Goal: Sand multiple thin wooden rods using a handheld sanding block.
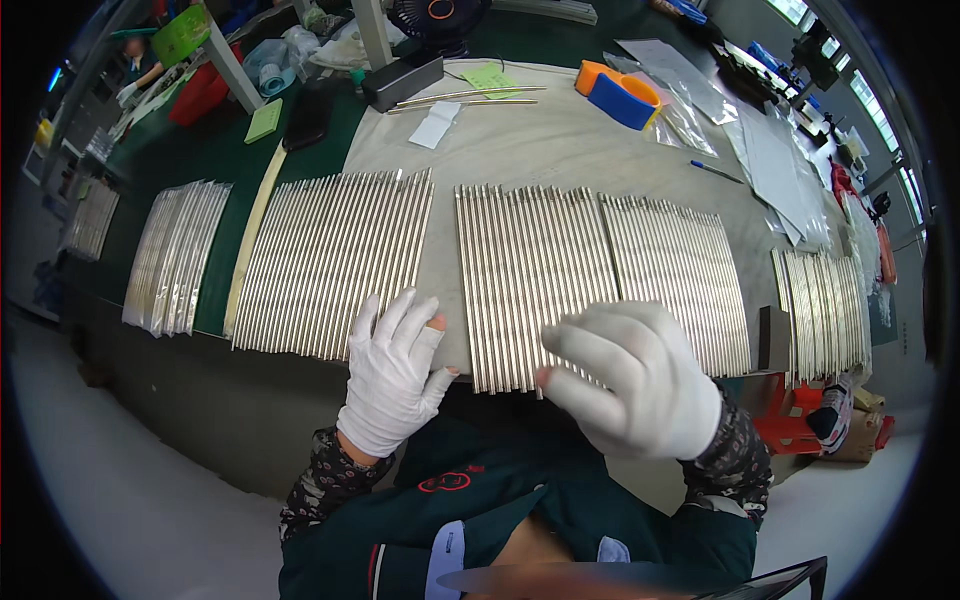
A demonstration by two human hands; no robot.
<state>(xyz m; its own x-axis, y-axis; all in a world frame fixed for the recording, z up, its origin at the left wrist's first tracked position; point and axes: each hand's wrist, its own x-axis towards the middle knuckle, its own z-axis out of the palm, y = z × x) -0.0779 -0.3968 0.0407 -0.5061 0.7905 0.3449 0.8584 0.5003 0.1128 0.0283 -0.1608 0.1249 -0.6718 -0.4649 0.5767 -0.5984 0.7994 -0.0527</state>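
My left hand [393, 375], in a white glove with bare tips on the thumb and one finger, lies with its fingers stretched over the near right corner of a row of slim silvery metal rods [330, 260]. My right hand [640, 380], gloved likewise, is over the near part of a second row of rods [530, 270]. Its fingers are loosely curled, with a gap between thumb and forefinger and no object visible there. The hand hides part of that row and of a third row of finer-looking rods [675, 270] on its right.
Bagged rods [178, 258] lie at the left beside a pale strip [255, 235]; more bundled rods [822, 315] lie right, by a dark block [773, 340]. Farther back are a dark box [403, 82], loose rods [465, 97], orange and blue tape rolls [622, 97] and a pen [716, 172].
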